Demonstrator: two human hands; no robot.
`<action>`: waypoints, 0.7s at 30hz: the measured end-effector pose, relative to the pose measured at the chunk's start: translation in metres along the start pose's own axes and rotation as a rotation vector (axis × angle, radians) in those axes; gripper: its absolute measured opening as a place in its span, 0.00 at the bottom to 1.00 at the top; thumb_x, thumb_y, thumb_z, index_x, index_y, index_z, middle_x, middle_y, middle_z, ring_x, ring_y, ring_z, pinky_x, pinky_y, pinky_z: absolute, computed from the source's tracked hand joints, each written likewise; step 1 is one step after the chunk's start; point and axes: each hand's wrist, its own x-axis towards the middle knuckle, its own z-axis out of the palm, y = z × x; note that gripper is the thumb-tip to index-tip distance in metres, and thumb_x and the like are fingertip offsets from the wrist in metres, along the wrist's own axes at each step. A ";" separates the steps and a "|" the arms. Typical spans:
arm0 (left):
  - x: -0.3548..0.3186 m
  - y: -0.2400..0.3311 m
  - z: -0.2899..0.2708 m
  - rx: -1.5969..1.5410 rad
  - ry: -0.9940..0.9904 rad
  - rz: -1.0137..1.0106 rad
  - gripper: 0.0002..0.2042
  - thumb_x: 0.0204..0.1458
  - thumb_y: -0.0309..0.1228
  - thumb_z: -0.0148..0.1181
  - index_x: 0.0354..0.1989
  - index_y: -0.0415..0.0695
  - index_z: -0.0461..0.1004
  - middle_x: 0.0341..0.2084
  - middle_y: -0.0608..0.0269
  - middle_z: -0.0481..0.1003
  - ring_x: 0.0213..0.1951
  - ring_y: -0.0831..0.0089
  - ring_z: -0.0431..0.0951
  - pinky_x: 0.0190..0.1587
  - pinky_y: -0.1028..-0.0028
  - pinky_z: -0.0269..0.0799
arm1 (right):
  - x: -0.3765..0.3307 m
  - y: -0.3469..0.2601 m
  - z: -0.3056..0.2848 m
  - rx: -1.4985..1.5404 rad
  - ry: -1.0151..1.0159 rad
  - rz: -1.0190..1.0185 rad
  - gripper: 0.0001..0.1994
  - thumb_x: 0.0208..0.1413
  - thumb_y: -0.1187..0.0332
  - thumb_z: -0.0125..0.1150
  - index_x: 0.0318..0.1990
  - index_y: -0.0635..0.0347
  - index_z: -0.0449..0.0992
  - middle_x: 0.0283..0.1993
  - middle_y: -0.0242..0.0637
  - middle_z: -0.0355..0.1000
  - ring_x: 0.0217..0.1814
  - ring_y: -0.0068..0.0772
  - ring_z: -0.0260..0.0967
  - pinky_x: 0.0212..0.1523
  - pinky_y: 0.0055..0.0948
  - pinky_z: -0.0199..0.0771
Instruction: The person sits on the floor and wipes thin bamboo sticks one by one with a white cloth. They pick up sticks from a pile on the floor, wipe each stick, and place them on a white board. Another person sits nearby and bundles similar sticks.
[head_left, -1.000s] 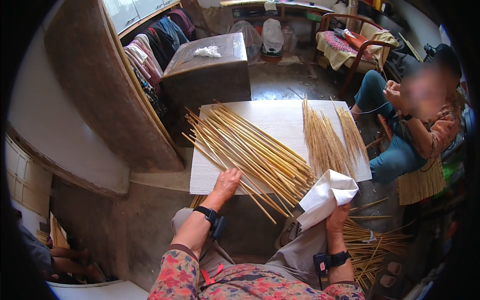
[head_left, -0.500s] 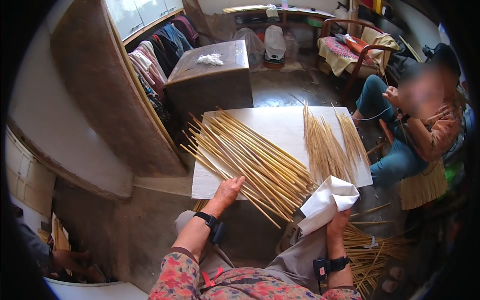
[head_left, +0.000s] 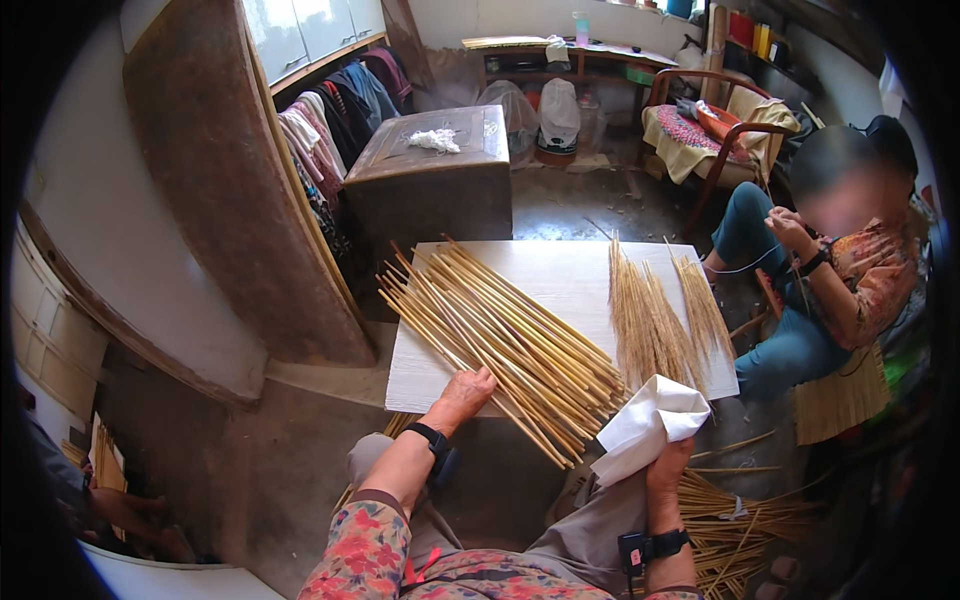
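- Our L hand [head_left: 464,396]: fingers curled agst long, thin yellow-brown stalks [head_left: 515,350]; we can't tell grip.
- Our R hand [head_left: 669,466]: fingers pt-hidden, gripping folded white cloth [head_left: 642,432].

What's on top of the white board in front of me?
Long stalks and feathery bunches lie on the white board. Whatever is directly beneath them is covered, and the white cloth hides part of the board's near edge.
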 end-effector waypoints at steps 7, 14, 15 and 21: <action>-0.027 0.000 -0.018 -0.024 0.106 -0.072 0.03 0.40 0.24 0.50 0.24 0.44 0.65 0.21 0.60 0.67 0.25 0.66 0.72 0.27 0.69 0.70 | -0.005 -0.020 0.011 0.092 -0.025 0.012 0.11 0.53 0.69 0.50 0.44 0.60 0.68 0.43 0.30 0.68 0.43 0.24 0.65 0.44 0.26 0.65; -0.077 -0.012 -0.038 -0.075 0.119 -0.095 0.03 0.39 0.21 0.48 0.24 0.42 0.63 0.23 0.56 0.66 0.27 0.62 0.71 0.31 0.69 0.70 | -0.009 -0.045 0.027 0.089 -0.050 0.047 0.11 0.52 0.70 0.51 0.44 0.60 0.69 0.43 0.30 0.68 0.43 0.25 0.65 0.44 0.26 0.66; -0.081 -0.013 -0.039 -0.069 0.117 -0.111 0.03 0.40 0.21 0.48 0.24 0.41 0.63 0.24 0.56 0.66 0.27 0.62 0.71 0.31 0.69 0.70 | -0.008 -0.042 0.026 0.089 -0.058 0.054 0.11 0.52 0.70 0.51 0.43 0.60 0.69 0.42 0.30 0.68 0.43 0.24 0.65 0.44 0.26 0.65; -0.091 -0.005 -0.053 -0.069 0.172 -0.154 0.04 0.40 0.20 0.48 0.26 0.40 0.63 0.26 0.55 0.66 0.29 0.61 0.71 0.33 0.68 0.70 | 0.001 -0.026 0.019 0.198 -0.051 0.047 0.10 0.51 0.70 0.52 0.42 0.60 0.70 0.41 0.29 0.68 0.42 0.23 0.64 0.43 0.25 0.64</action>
